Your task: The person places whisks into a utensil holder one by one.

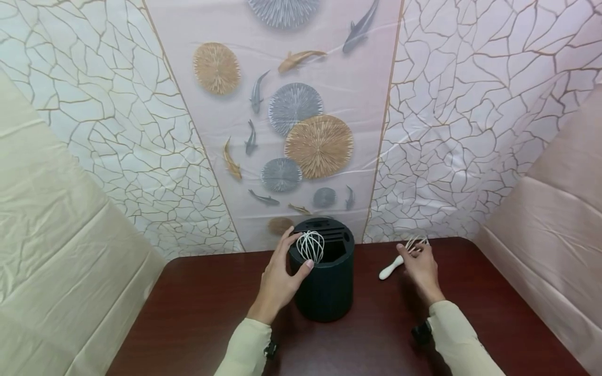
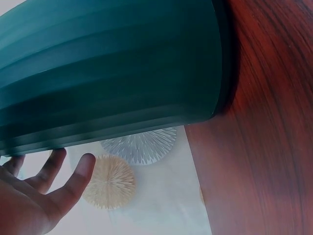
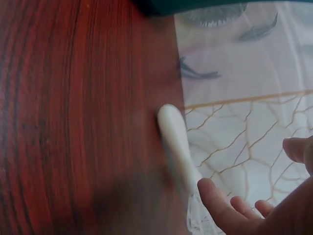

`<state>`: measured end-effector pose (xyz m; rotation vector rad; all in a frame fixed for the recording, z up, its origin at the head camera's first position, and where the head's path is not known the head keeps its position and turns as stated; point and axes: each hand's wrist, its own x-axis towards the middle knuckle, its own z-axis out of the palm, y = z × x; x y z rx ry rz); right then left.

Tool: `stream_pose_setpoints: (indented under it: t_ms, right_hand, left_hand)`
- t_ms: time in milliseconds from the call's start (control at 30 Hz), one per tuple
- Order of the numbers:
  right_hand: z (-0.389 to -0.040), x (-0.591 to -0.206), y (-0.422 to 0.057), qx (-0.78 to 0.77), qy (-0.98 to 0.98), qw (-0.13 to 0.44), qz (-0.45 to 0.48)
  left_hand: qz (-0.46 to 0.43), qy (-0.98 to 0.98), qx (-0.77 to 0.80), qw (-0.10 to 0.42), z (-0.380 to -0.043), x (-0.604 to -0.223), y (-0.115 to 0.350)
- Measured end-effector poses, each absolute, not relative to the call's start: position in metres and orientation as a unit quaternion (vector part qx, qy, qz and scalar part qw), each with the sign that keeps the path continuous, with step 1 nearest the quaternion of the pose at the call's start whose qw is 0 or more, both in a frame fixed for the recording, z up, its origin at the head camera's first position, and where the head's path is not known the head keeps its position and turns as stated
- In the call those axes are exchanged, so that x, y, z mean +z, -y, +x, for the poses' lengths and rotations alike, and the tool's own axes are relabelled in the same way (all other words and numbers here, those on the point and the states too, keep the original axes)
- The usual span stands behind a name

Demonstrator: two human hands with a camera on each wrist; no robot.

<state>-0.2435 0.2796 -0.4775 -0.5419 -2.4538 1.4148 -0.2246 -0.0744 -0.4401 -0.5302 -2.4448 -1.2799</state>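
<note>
Right grip, fingers parted, was nearest the loose whisk, at its wire end; handle slanted left and nearward. Left grip spread beside black holder.

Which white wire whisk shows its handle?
The white wire whisk by the right hand: its smooth white handle shows. The other whisk, at the dark green cylindrical holder near the left hand, shows none.

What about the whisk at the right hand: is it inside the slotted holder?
No, the head view shows that whisk outside the slotted holder, with the right hand at its wires.
</note>
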Motion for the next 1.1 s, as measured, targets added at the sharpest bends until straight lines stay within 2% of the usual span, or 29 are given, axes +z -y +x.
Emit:
stream_pose_setpoints:
  t_ms: [500,900,1100]
  right_hand:
    - [-0.26,-0.504,-0.299,0.539,0.799,0.11,-0.242]
    - [-0.277,-0.513,-0.309,0.542,0.789,0.08,-0.278]
    - [-0.282,-0.512,-0.308,0.543,0.793,0.069,-0.266]
  left_hand:
    - [-0.195,0.857,-0.451,0.155,-0.226,-0.443,0.074]
    - [-0.196,0.856,-0.453,0.153,-0.226,-0.441,0.073]
    - [-0.189,0.859,-0.449,0.158,-0.227,-0.442,0.076]
